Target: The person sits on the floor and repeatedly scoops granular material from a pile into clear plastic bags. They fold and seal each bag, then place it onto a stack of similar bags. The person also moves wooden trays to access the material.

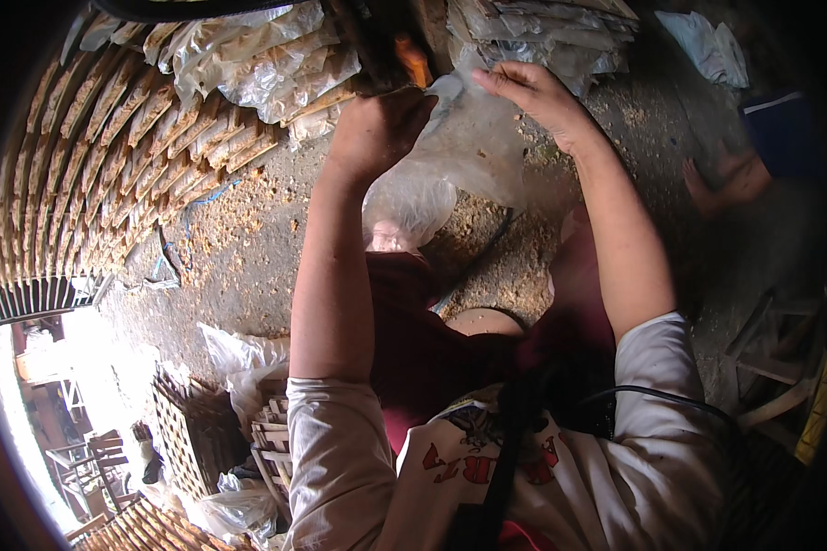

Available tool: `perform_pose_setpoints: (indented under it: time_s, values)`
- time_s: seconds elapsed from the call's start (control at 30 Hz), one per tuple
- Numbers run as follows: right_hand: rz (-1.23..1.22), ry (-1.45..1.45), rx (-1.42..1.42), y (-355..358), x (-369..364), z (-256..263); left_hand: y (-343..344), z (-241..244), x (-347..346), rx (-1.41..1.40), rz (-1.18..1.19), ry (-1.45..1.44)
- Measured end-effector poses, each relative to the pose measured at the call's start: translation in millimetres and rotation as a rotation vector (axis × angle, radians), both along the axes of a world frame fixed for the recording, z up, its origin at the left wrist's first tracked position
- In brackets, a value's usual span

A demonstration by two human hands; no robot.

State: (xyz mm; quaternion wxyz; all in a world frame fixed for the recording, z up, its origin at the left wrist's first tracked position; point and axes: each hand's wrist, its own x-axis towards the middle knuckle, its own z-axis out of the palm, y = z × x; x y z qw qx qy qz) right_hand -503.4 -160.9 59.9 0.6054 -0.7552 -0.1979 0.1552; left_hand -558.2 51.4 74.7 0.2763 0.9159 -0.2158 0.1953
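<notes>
A thin, clear plastic sheet hangs between my hands and drapes down over my foot. My left hand is curled into a fist at its left edge, gripping the plastic; the fingertips are hidden behind the knuckles. With thumb and fingers pinched together, my right hand holds the upper right part of the sheet. Just beyond my left hand is a bright orange patch beside dark upright pieces; whether it is flame or an object I cannot tell.
Stacked wooden slatted racks rise at left, with crumpled plastic over some. Another plastic-covered stack stands ahead. Tan crumbs litter the floor. Another person's foot is at right. Wooden frames stand at lower left.
</notes>
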Motion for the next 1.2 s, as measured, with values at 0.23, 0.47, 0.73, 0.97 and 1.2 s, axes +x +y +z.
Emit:
perform_pose_setpoints:
  time_s: [0.23,0.47,0.73,0.97,1.2]
  values:
    - [0.367,0.184,0.098,17.1,-16.2,-12.7,5.4,-5.3,7.5,0.019,0.048,-0.099]
    - [0.519,-0.170,-0.744,-20.1,2.5,0.9,33.2,2.1,6.4,0.056,0.210,-0.173]
    - [0.472,0.043,-0.170,25.6,-11.1,-26.0,26.5,12.1,5.8,-0.065,0.262,-0.209]
    - [0.485,-0.224,-0.837,7.0,-1.6,-21.9,52.3,20.6,-3.2,-0.180,0.420,-0.346]
    - [0.287,-0.353,-0.154,26.5,-0.9,-50.4,39.5,25.2,-3.6,-0.261,0.377,-0.360]
